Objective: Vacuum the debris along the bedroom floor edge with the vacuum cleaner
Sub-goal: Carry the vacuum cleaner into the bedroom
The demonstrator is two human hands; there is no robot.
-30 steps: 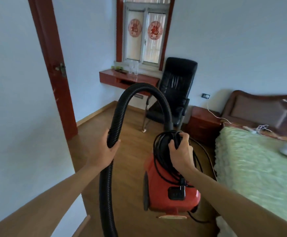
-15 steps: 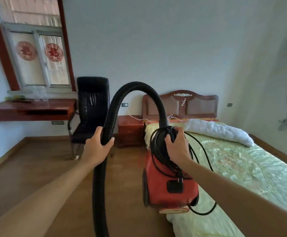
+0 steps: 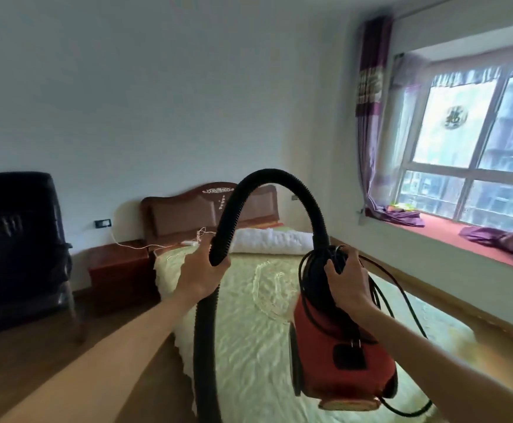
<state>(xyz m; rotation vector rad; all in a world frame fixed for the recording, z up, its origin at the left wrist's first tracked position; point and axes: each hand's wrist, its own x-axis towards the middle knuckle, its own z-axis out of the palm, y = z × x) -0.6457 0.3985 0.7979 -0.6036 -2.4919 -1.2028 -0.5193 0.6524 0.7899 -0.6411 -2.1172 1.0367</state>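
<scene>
A black chair [image 3: 17, 245] stands at far left, well apart from the left hand [image 3: 202, 271]. A red-brown nightstand [image 3: 118, 267] sits between chair and bed [image 3: 249, 331], with a wall socket [image 3: 103, 223] above it and a thin white cable [image 3: 145, 246] trailing onto the bed.

The left hand is wrapped around the black ribbed hose [image 3: 267, 190]; fingers curled tight around it. The hose arches up from this grip and comes down to the right hand [image 3: 348, 280]; below the left hand it hangs to the frame bottom.

The right hand is closed over the handle and coiled black cord [image 3: 383, 303] on top of the red vacuum [image 3: 337, 352], fingers pressed together around them. The vacuum is held in the air, seen over the bed. A plug [image 3: 351, 355] lies against its body.

Beyond the fingers: a brown headboard [image 3: 188, 212] and white pillow [image 3: 273, 241]. The bed is covered in pale green. Wooden floor [image 3: 75, 361] is seen at left.

At right, a window [image 3: 469, 154] with purple curtain [image 3: 369, 117] and red sill [image 3: 450, 236]. A round decal on the glass is too blurred to read.
</scene>
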